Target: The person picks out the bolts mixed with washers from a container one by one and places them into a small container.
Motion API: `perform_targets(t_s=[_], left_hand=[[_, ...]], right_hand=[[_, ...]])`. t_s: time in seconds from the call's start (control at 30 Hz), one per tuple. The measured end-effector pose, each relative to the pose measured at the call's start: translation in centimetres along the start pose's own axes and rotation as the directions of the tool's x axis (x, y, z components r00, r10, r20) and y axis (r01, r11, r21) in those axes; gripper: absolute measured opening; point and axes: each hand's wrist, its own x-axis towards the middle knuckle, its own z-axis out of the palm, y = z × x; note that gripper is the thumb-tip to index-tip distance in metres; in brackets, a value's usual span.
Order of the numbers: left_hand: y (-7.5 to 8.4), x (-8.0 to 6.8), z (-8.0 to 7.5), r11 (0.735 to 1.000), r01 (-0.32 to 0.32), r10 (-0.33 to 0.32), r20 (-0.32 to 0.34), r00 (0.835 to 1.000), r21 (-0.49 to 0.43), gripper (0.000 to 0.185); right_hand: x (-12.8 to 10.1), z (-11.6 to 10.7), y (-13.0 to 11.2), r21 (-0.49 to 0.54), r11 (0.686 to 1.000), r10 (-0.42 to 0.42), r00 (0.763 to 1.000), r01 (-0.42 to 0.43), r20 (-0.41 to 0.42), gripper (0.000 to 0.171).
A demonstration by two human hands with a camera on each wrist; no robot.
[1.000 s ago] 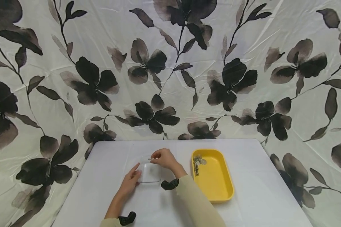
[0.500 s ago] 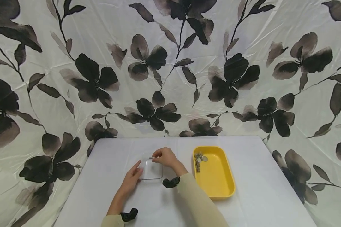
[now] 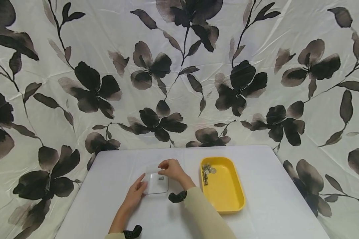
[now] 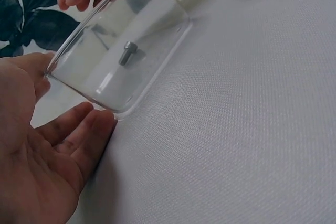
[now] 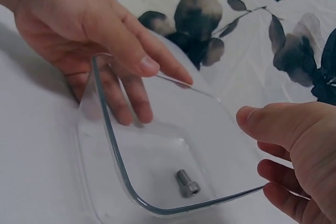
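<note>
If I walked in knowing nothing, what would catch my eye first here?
Probably the bright yellow tray on the white table, with small metal parts in its far corner, against a backdrop of big dark flowers. Left of it sits a clear dish holding one small bolt. The left hand rests against the dish's near edge, while the right hand hovers over its far rim.

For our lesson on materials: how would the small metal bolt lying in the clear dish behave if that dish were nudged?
The bolt lies loose on its side, so it would probably roll or slide. The clear dish looks smooth, giving little grip. Being metal, it is likely stiff and heavy for its size.
</note>
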Motion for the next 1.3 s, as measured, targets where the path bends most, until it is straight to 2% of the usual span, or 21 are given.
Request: perform_targets(t_s=[0.3,0.6,0.73,0.9,1.0,1.07,1.17,1.3], left_hand=[[-0.2,-0.2,0.2,1.000,0.000,0.000,-0.019,1.000,0.008,0.055],[0.6,0.0,0.1,1.000,0.000,-0.001,-0.038,0.999,-0.029,0.051],[1.2,0.2,0.1,1.000,-0.015,0.015,-0.074,0.997,0.002,0.046],[1.9,0.1,0.0,0.993,-0.015,0.030,-0.132,0.991,0.113,0.042],[2.7,0.1,0.4,0.984,-0.044,0.071,-0.156,0.985,0.170,0.040],[3.5,0.2,0.8,0.977,-0.096,0.129,-0.170,0.977,0.191,0.039],[4.9,0.3,1.3,0.955,-0.186,0.230,-0.182,0.956,0.230,0.037],[6.4,0.3,2.3,0.918,-0.261,0.326,-0.196,0.925,0.298,0.034]], right_hand=[[-0.2,-0.4,1.4,0.004,0.999,-0.040,0.999,0.041,-0.031,0.020],[-0.8,-4.4,1.3,-0.003,0.999,-0.037,0.997,0.037,-0.062,0.020],[-1.4,-6.2,2.0,-0.002,1.000,-0.008,0.996,0.008,-0.094,0.016],[-2.6,-7.5,3.4,0.025,0.999,0.047,0.992,-0.044,-0.120,0.015],[-3.3,-8.7,4.1,0.046,0.998,0.056,0.989,-0.050,-0.140,0.019],[-3.7,-9.8,4.4,0.048,0.998,0.057,0.987,-0.050,-0.151,0.018],[-4.1,-11.6,4.8,0.047,0.998,0.057,0.983,-0.050,-0.173,0.017],[-4.9,-13.4,5.5,0.047,0.999,0.024,0.975,-0.014,-0.220,0.017]])
